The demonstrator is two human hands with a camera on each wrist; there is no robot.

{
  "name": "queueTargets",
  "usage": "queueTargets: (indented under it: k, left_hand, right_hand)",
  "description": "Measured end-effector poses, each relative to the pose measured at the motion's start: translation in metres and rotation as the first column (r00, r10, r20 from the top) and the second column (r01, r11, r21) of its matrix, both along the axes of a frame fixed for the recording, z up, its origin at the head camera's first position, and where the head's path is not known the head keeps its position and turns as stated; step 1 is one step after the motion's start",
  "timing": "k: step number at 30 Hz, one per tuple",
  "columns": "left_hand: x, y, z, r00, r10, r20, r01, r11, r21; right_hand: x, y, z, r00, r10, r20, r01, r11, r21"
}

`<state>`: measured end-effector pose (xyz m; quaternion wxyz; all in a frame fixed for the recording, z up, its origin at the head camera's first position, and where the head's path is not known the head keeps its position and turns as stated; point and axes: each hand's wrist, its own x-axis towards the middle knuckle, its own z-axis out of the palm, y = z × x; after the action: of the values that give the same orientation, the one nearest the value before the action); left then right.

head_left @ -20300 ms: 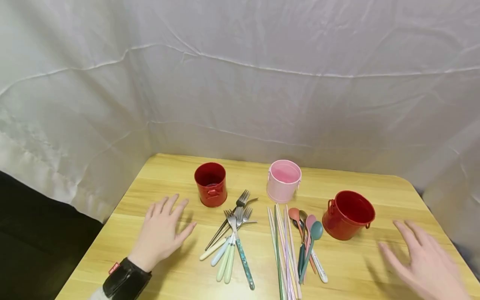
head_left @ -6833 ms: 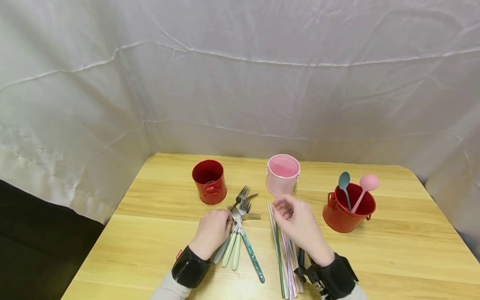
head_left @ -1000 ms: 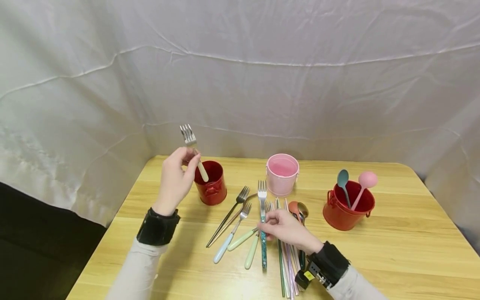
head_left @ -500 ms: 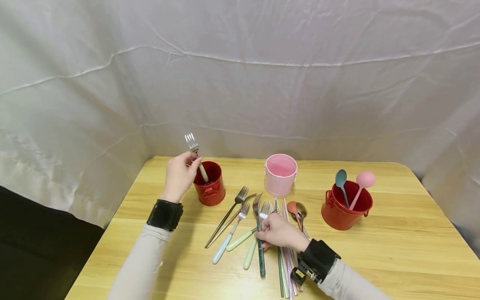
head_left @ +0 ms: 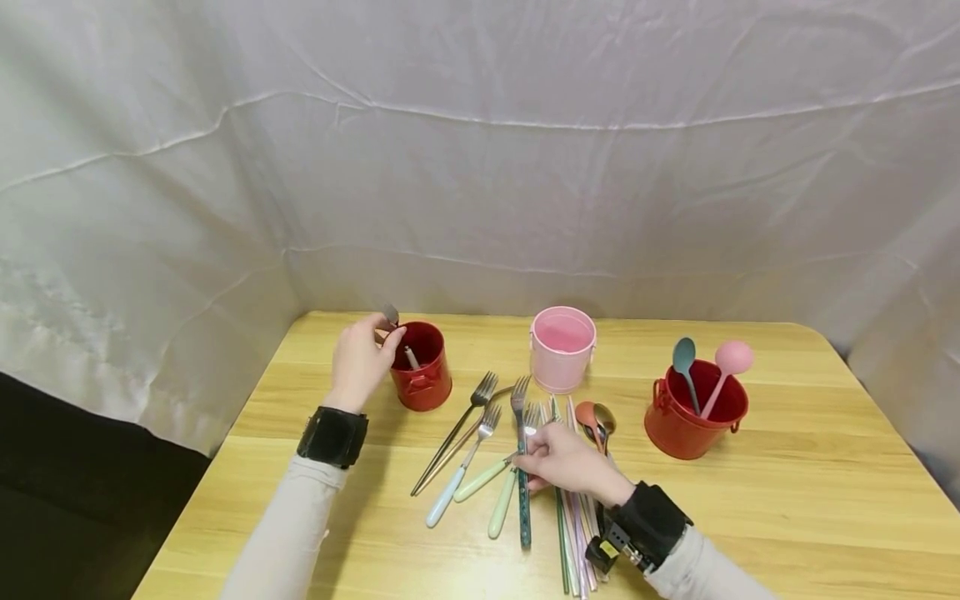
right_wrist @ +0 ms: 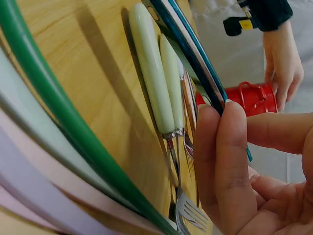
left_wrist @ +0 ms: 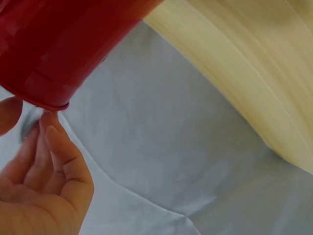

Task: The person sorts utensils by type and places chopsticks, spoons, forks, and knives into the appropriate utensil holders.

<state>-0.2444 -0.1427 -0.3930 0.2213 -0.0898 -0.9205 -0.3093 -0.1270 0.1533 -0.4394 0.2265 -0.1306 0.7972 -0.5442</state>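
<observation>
Left hand [head_left: 360, 360] pinched a pale-handled fork [head_left: 391, 314], handle inside a red pail [head_left: 422, 392]; right hand [head_left: 568, 460] pinched a teal-handled fork [head_left: 524, 521].

Glossy red pails [head_left: 422, 390], mtl fork tines [head_left: 519, 395], wd tbl [head_left: 817, 458]

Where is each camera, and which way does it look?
Head: worn on the head, facing forward and down at the table; left hand, right hand and sleeves show.
Left wrist: worn there, facing the left red pail; only left hand shows.
Right wrist: worn there, facing the teal-handled fork; right hand near, left hand beyond.
Both wrist views share the left red pail.
</observation>
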Motion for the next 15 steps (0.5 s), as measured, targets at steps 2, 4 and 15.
queueTargets:
  k: [2, 4, 15]
  left_hand:
    - [0.003, -0.001, 0.001, 0.999, 0.028, -0.022, -0.028, 0.999, 0.023]
    - [0.005, -0.002, 0.001, 0.997, 0.046, -0.063, -0.043, 0.998, 0.05]
    - [0.031, -0.005, -0.013, 0.962, 0.055, -0.267, -0.006, 0.983, 0.182]
  right_hand:
    - [-0.001, 0.003, 0.0, 1.0, -0.006, -0.001, 0.006, 1.0, -0.016]
    - [-0.002, 0.005, -0.002, 1.0, -0.015, -0.013, 0.015, 1.0, -0.016]
    - [-0.006, 0.005, -0.002, 0.995, -0.019, -0.1, 0.02, 1.0, 0.008]
